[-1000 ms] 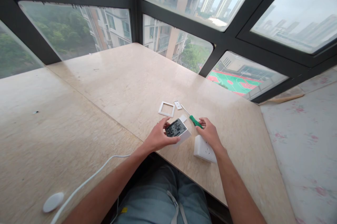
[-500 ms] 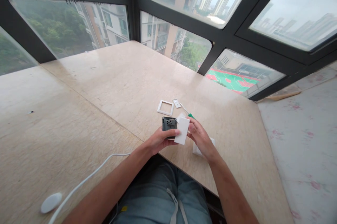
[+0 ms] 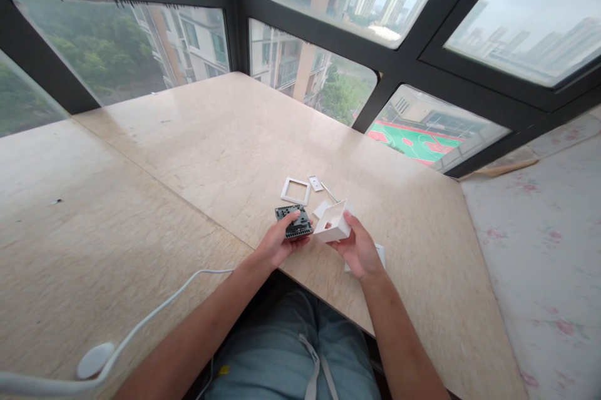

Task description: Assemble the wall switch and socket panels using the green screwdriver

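Note:
My left hand point(image 3: 277, 242) is closed on a dark grey switch module point(image 3: 292, 222), thumb on top and fingers below. In my right hand point(image 3: 359, 246) is a white square box point(image 3: 334, 225), its hollow side tilted up and towards the left. A small gap separates the box from the module. Just beyond them lie a white square frame point(image 3: 295, 191), a small white rectangular plate point(image 3: 315, 183) and the metal shaft of a screwdriver point(image 3: 330, 192), whose handle is hidden behind the box. A white flat piece point(image 3: 320, 210) shows partly behind the box.
Another white part point(image 3: 380, 255) lies on the tabletop, mostly behind my right hand. A white cable point(image 3: 173, 290) and a white round disc point(image 3: 95, 360) are at the left. Dark-framed windows point(image 3: 239, 43) edge the table's far side; a flowered wall point(image 3: 539, 250) stands right.
The white piece turned from its flat face to its hollow side and moved fully into my right hand. My left hand has tilted the grey module flatter and shifted slightly left.

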`<state>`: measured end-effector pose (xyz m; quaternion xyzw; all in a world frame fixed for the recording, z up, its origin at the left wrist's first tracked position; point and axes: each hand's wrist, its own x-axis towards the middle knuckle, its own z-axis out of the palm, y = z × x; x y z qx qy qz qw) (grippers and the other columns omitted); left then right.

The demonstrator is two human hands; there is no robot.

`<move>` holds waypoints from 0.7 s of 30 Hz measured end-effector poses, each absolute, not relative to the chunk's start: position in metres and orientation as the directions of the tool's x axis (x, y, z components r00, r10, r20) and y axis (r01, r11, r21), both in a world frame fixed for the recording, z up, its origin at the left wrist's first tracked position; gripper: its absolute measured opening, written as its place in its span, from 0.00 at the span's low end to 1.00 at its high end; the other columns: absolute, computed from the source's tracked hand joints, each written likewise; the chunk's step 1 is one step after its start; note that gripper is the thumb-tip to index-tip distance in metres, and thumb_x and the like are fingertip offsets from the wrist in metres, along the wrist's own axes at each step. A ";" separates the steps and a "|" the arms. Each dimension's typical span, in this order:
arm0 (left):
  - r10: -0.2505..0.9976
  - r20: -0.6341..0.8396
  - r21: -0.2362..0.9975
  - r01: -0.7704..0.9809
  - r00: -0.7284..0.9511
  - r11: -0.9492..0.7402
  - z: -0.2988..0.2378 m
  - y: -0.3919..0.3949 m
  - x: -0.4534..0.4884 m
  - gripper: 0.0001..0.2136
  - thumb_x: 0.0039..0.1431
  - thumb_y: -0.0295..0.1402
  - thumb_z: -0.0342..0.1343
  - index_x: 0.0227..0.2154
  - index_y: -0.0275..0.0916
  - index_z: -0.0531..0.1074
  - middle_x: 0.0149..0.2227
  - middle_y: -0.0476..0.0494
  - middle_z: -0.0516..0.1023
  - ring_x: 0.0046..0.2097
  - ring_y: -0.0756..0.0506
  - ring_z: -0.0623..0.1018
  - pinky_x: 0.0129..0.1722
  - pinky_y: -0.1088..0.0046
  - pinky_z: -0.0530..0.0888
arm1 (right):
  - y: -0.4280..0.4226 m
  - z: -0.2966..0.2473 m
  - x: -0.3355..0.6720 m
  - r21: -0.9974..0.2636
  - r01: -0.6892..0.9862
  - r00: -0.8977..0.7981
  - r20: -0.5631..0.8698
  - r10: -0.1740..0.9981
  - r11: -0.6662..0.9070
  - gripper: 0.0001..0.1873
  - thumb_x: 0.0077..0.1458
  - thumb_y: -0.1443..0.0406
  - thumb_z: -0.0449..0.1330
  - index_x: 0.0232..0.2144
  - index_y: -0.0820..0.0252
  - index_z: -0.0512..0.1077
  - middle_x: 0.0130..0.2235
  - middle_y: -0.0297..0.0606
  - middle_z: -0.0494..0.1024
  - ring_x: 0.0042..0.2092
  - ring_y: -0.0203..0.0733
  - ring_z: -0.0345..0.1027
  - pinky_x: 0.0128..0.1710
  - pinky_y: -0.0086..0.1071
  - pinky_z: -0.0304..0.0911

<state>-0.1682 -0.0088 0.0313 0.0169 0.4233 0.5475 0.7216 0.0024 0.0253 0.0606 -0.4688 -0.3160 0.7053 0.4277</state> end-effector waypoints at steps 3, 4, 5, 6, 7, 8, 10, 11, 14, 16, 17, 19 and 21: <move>0.790 -0.608 0.384 -0.839 0.086 0.387 0.031 -0.007 -0.172 0.10 0.62 0.33 0.56 0.42 0.33 0.74 0.39 0.39 0.82 0.30 0.49 0.79 0.23 0.77 0.74 | 0.028 0.055 0.004 -0.762 -0.406 -0.184 -0.473 0.862 -0.505 0.17 0.54 0.53 0.63 0.43 0.54 0.74 0.41 0.38 0.83 0.40 0.47 0.77 0.40 0.43 0.74; 0.794 -0.599 0.353 -0.855 0.104 0.379 0.031 -0.007 -0.173 0.09 0.62 0.33 0.56 0.41 0.34 0.74 0.39 0.40 0.82 0.29 0.49 0.79 0.22 0.77 0.73 | 0.028 0.054 0.004 -0.742 -0.421 -0.198 -0.485 0.851 -0.521 0.16 0.55 0.53 0.61 0.43 0.54 0.74 0.42 0.38 0.83 0.41 0.48 0.77 0.41 0.44 0.74; 0.801 -0.587 0.333 -0.868 0.116 0.370 0.031 -0.007 -0.174 0.09 0.62 0.33 0.56 0.41 0.34 0.74 0.38 0.40 0.82 0.29 0.49 0.79 0.21 0.78 0.72 | 0.028 0.053 0.003 -0.726 -0.432 -0.217 -0.493 0.843 -0.535 0.16 0.57 0.53 0.60 0.43 0.54 0.74 0.42 0.38 0.83 0.41 0.48 0.77 0.42 0.45 0.74; 0.808 -0.577 0.326 -0.874 0.118 0.361 0.032 -0.007 -0.174 0.09 0.61 0.33 0.56 0.41 0.34 0.75 0.38 0.41 0.82 0.28 0.50 0.79 0.21 0.78 0.72 | 0.028 0.052 0.003 -0.710 -0.443 -0.236 -0.497 0.835 -0.548 0.16 0.58 0.52 0.59 0.43 0.54 0.74 0.43 0.38 0.83 0.42 0.47 0.78 0.43 0.45 0.73; 0.812 -0.573 0.335 -0.873 0.110 0.354 0.033 -0.007 -0.174 0.09 0.61 0.33 0.57 0.40 0.34 0.75 0.38 0.41 0.82 0.28 0.50 0.79 0.21 0.78 0.72 | 0.028 0.052 0.003 -0.692 -0.456 -0.251 -0.502 0.827 -0.559 0.16 0.59 0.52 0.57 0.43 0.53 0.74 0.43 0.39 0.83 0.42 0.48 0.78 0.43 0.46 0.73; 0.812 -0.577 0.356 -0.866 0.092 0.351 0.033 -0.006 -0.174 0.09 0.60 0.33 0.58 0.40 0.33 0.75 0.38 0.40 0.82 0.28 0.50 0.79 0.20 0.79 0.72 | 0.028 0.052 0.003 -0.675 -0.474 -0.260 -0.507 0.822 -0.566 0.15 0.61 0.53 0.56 0.44 0.53 0.74 0.43 0.39 0.83 0.42 0.48 0.78 0.43 0.46 0.73; 0.801 -0.597 0.418 -0.839 0.034 0.348 0.034 -0.006 -0.174 0.09 0.59 0.31 0.59 0.40 0.33 0.75 0.37 0.39 0.82 0.29 0.50 0.80 0.20 0.79 0.72 | 0.027 0.050 0.003 -0.639 -0.512 -0.259 -0.521 0.813 -0.573 0.16 0.64 0.55 0.51 0.46 0.52 0.74 0.43 0.40 0.83 0.42 0.49 0.78 0.44 0.49 0.72; 0.793 -0.609 0.448 -0.825 0.001 0.345 0.033 -0.005 -0.174 0.09 0.58 0.31 0.60 0.40 0.32 0.75 0.37 0.39 0.82 0.29 0.49 0.80 0.20 0.80 0.72 | 0.027 0.050 0.003 -0.622 -0.530 -0.251 -0.535 0.807 -0.577 0.16 0.66 0.56 0.49 0.46 0.52 0.74 0.42 0.41 0.83 0.42 0.49 0.78 0.44 0.51 0.72; 0.783 -0.617 0.507 -0.801 -0.080 0.318 0.031 -0.005 -0.174 0.08 0.54 0.28 0.64 0.37 0.32 0.76 0.33 0.41 0.82 0.30 0.48 0.81 0.22 0.79 0.73 | 0.023 0.047 0.001 -0.567 -0.570 -0.214 -0.596 0.774 -0.595 0.20 0.68 0.56 0.44 0.47 0.53 0.73 0.41 0.43 0.84 0.42 0.50 0.78 0.43 0.52 0.72; 0.800 -0.591 0.537 -0.792 -0.107 0.290 0.031 -0.006 -0.174 0.10 0.50 0.26 0.66 0.36 0.33 0.75 0.32 0.42 0.81 0.30 0.47 0.81 0.23 0.79 0.74 | 0.019 0.046 -0.002 -0.544 -0.584 -0.194 -0.626 0.755 -0.602 0.22 0.69 0.54 0.43 0.46 0.55 0.74 0.41 0.43 0.84 0.41 0.49 0.79 0.43 0.50 0.73; 0.813 -0.571 0.550 -0.789 -0.116 0.274 0.032 -0.006 -0.174 0.11 0.48 0.25 0.67 0.36 0.33 0.75 0.32 0.43 0.81 0.31 0.48 0.81 0.24 0.79 0.74 | 0.017 0.046 -0.004 -0.538 -0.590 -0.191 -0.631 0.752 -0.602 0.22 0.69 0.54 0.43 0.46 0.56 0.74 0.40 0.43 0.84 0.41 0.49 0.79 0.43 0.49 0.73; 0.836 -0.533 0.573 -0.783 -0.131 0.243 0.034 -0.006 -0.175 0.13 0.45 0.24 0.68 0.36 0.33 0.76 0.33 0.44 0.81 0.31 0.48 0.81 0.25 0.79 0.75 | 0.012 0.044 -0.010 -0.528 -0.600 -0.200 -0.629 0.752 -0.601 0.23 0.69 0.54 0.42 0.46 0.57 0.74 0.41 0.43 0.84 0.41 0.48 0.79 0.43 0.47 0.74; 0.852 -0.503 0.589 -0.779 -0.145 0.215 0.037 -0.006 -0.176 0.14 0.43 0.24 0.68 0.35 0.33 0.76 0.33 0.44 0.81 0.32 0.48 0.81 0.26 0.79 0.75 | 0.009 0.040 -0.016 -0.521 -0.611 -0.210 -0.619 0.757 -0.596 0.23 0.69 0.55 0.43 0.45 0.58 0.74 0.42 0.43 0.84 0.43 0.47 0.79 0.44 0.45 0.74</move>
